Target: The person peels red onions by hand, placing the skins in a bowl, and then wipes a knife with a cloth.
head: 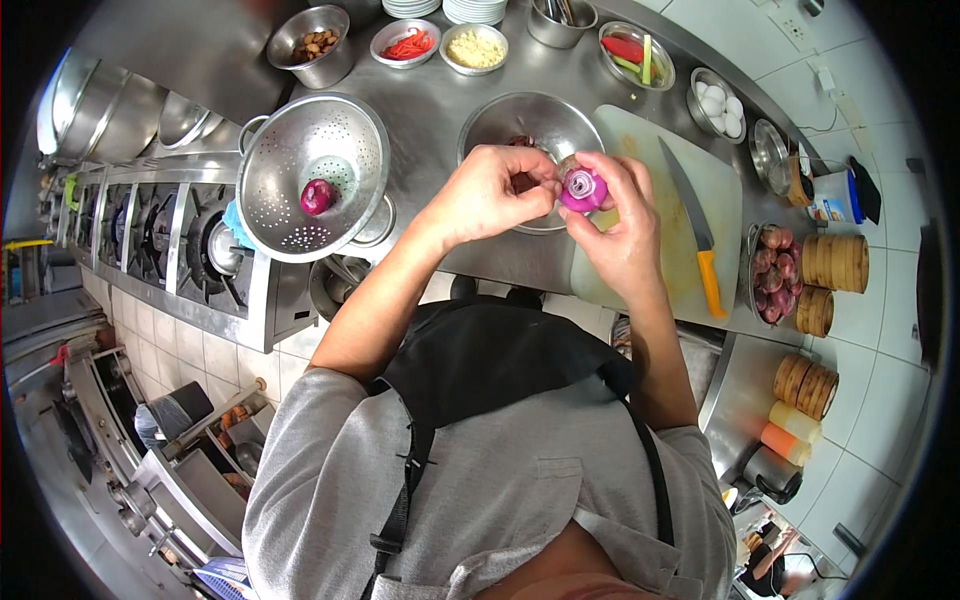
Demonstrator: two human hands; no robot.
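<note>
Above a steel bowl (551,112), my right hand (619,214) holds a red onion (583,189) between thumb and fingers, its ringed, trimmed end showing. The thumb and forefinger of my left hand (510,187) are pinched together at the onion's left side; whether a bit of skin is between them cannot be told. Dark skins lie in the bowl. A steel colander (266,172) on the left contains one red onion (318,196). On the cutting board (637,262) at the right lies a knife with a yellow handle (711,283).
Unpeeled red onions (776,274) fill a basket right of the board, beside bamboo steamers (835,262). Along the back stand bowls of red strips (409,46), chopped garlic (474,49) and eggs (718,109). A gas stove (176,232) is at the left.
</note>
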